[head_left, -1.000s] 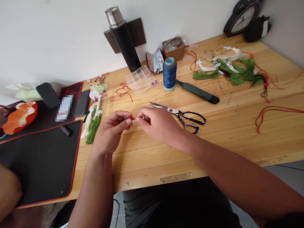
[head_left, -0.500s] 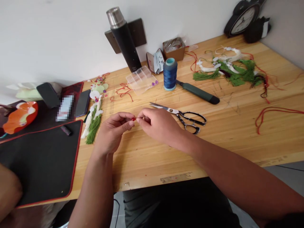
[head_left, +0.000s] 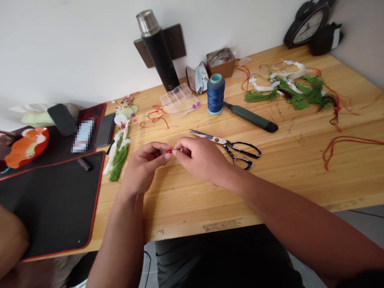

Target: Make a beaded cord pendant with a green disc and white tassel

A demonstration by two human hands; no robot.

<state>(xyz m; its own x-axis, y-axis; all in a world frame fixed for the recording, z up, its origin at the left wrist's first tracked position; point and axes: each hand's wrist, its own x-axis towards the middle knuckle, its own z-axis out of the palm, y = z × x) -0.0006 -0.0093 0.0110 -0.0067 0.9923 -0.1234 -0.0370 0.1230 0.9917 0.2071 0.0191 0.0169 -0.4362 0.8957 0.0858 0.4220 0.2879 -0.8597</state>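
Note:
A small red bead (head_left: pixel 169 151) is pinched between the thumb and forefinger of my left hand (head_left: pixel 147 162). Right beside it, the fingertips of my right hand (head_left: pixel 199 156) are pressed together at the bead's right side; what they grip is too small to make out. Both hands are over the wooden table (head_left: pixel 192 200). Scissors (head_left: pixel 222 141) with black handles lie partly behind my right hand. Left of my left hand rests a green and white tassel (head_left: pixel 119 158) with beads and pale discs.
Behind the hands stand a blue thread spool (head_left: pixel 215 96), a clear compartment box (head_left: pixel 180 103) with purple beads, and a black thermos (head_left: pixel 159 56). A dark green-handled tool (head_left: pixel 252 117) and more tassels (head_left: pixel 297 90) lie right. A black mat (head_left: pixel 51 208) covers the left; another person's limb (head_left: pixel 12 236) shows there.
Hardly anything differs. The view has shifted very slightly, and the red bead shows a little differently between my fingertips.

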